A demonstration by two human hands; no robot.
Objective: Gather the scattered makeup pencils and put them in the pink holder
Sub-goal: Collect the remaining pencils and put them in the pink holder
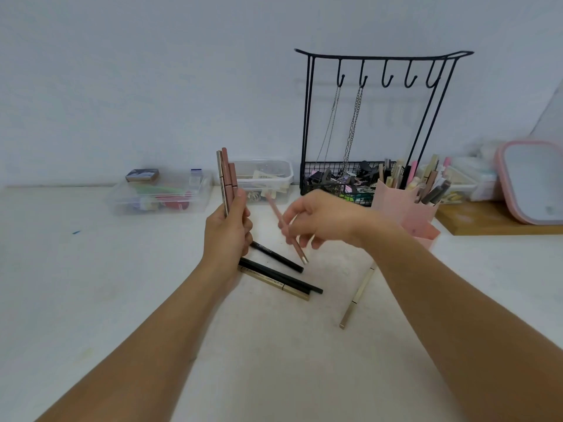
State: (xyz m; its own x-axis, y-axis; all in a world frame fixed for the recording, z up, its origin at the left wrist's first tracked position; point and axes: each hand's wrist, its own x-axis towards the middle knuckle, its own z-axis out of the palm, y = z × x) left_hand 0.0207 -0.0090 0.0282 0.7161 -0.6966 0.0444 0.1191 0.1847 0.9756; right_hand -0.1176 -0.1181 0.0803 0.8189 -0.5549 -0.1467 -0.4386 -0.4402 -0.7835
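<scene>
Pencils are split three ways right now: your left hand (228, 229) grips a bunch (227, 175) of three or so upright, tips toward the ceiling, and your right hand (316, 219) pinches one pink pencil (285, 228) in curled fingers, its long axis tilted, upper end leaning away and left, metallic end pointing down and right above the table (91, 284). The relation that matters is this — the pink pencil sits just right of the bunch, with a clear gap between, so adding it probably means swinging it upright and leftward. The holder (402, 208) stands behind your right wrist, nearer that hand, already crowded with other sticks. On the table below your hands lie two black pencils (277, 257) and a gold one (274, 283), roughly parallel, running down to the right, close under the left hand; a second gold pencil (356, 296) lies apart to the right, nearer the right arm. One black pencil carries pale print, too small to read; no brand is legible anywhere.
</scene>
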